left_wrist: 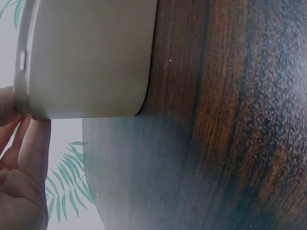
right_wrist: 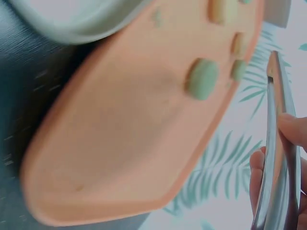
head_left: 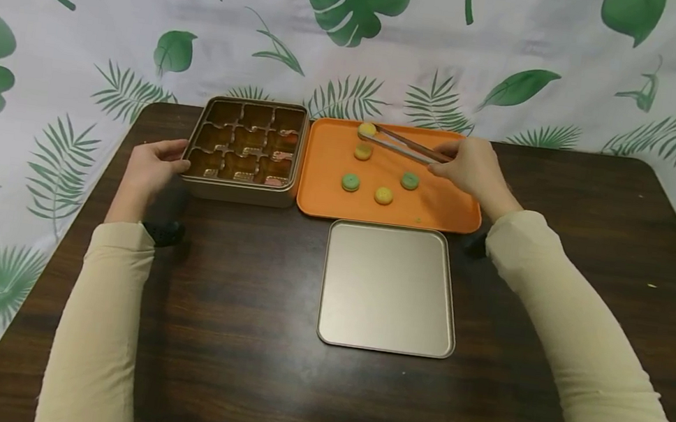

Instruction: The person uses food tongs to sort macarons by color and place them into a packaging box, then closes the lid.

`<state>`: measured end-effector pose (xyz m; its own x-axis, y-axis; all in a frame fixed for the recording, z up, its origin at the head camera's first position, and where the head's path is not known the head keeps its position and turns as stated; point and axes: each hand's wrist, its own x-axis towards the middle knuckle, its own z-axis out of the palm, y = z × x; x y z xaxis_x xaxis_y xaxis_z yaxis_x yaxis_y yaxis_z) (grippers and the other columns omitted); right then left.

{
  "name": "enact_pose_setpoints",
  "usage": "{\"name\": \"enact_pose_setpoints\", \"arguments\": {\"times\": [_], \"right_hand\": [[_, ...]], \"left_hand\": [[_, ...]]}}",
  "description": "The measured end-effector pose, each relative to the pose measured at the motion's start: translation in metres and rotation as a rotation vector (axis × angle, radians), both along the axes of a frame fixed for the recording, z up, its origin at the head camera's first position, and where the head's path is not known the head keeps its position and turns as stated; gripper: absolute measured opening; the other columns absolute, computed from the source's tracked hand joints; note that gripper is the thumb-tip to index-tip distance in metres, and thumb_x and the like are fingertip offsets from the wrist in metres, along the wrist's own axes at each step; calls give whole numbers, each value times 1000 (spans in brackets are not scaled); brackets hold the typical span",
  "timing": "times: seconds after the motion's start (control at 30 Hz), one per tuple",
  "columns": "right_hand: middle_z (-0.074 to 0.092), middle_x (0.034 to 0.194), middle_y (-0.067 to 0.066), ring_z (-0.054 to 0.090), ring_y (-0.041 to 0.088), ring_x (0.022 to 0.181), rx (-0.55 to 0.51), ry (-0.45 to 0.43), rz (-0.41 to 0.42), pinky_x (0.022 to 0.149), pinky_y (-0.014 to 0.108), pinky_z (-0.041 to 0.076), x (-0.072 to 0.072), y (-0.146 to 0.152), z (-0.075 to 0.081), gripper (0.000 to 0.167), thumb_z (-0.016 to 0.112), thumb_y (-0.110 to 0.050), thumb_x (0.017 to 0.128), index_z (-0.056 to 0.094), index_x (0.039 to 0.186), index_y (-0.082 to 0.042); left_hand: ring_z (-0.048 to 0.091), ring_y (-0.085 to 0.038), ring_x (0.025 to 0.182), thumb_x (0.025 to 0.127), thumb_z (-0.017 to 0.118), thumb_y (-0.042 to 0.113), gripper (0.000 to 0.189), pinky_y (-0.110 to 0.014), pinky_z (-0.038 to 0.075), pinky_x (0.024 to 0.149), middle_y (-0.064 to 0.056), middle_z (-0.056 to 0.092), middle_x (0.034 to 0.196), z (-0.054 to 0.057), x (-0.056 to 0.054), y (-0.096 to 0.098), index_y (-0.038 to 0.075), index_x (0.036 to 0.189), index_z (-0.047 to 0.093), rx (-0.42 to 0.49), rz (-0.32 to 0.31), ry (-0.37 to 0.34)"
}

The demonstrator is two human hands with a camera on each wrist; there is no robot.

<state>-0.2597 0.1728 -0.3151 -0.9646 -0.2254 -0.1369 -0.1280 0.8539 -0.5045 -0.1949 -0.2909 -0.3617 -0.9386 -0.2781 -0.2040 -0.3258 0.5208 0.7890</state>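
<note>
My right hand (head_left: 476, 168) holds metal tongs (head_left: 409, 147) over the orange tray (head_left: 320, 198). Their tips lie at either side of a yellow macaron (head_left: 367, 129) by the tray's far edge; whether they squeeze it, I cannot tell. Closer to me on the tray are another yellow macaron (head_left: 363, 151), a green macaron (head_left: 350, 182), a second green one (head_left: 409, 180) and a yellow one (head_left: 383, 195). With thumb and fingers, my left hand (head_left: 153, 167) grips the left rim of a square tin (head_left: 239, 192), which has a divided clear insert (head_left: 248, 138).
A flat metal lid (head_left: 388, 287) lies on the dark wooden table (head_left: 230, 367), just in front of the tray. Tin and tray stand side by side. A leaf-patterned cloth (head_left: 435, 40) hangs behind the table. Small crumbs dot the tray and tabletop.
</note>
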Motion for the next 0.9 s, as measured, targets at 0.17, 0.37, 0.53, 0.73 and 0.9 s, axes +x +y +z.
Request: {"name": "enact_pose_setpoints", "arguments": {"times": [0.17, 0.37, 0.53, 0.73, 0.9], "right_hand": [[60, 130, 20, 57, 36, 113, -31, -6, 9, 94, 48, 48, -3, -19, 11, 44, 65, -22, 90, 59, 131, -6], [59, 133, 16, 56, 32, 116, -34, -3, 37, 97, 45, 48, -8, -46, 19, 45, 66, -22, 90, 58, 132, -7], [60, 132, 14, 57, 29, 117, -58, 5, 66, 98, 40, 48, -11, -68, 18, 45, 67, -21, 89, 59, 130, -7], [61, 131, 12, 57, 25, 116, -88, 2, 83, 98, 37, 48, -14, -92, 14, 43, 68, -21, 88, 62, 128, -7], [63, 128, 10, 60, 24, 112, -110, 21, 86, 95, 36, 50, -18, -111, 7, 41, 69, -22, 87, 64, 125, -7]], "left_hand": [[42, -33, 134, 98, 49, 9, 49, -44, 36, 112, -23, 43, 146, 0, 0, 0, 3, 145, 39, 3, -2, -6], [42, -34, 134, 97, 49, 8, 49, -44, 37, 111, -24, 44, 145, 1, 0, 0, 3, 145, 39, -9, -7, 1], [43, -34, 133, 96, 50, 5, 49, -44, 37, 111, -24, 44, 144, 1, 1, -2, 1, 144, 40, -11, -10, 11], [42, -34, 134, 96, 50, 5, 49, -45, 36, 111, -24, 44, 145, 2, 1, -2, 2, 144, 40, -6, -16, 12], [42, -34, 134, 96, 50, 5, 49, -45, 36, 111, -24, 44, 145, 1, 1, -2, 2, 144, 40, -5, -17, 13]]}}
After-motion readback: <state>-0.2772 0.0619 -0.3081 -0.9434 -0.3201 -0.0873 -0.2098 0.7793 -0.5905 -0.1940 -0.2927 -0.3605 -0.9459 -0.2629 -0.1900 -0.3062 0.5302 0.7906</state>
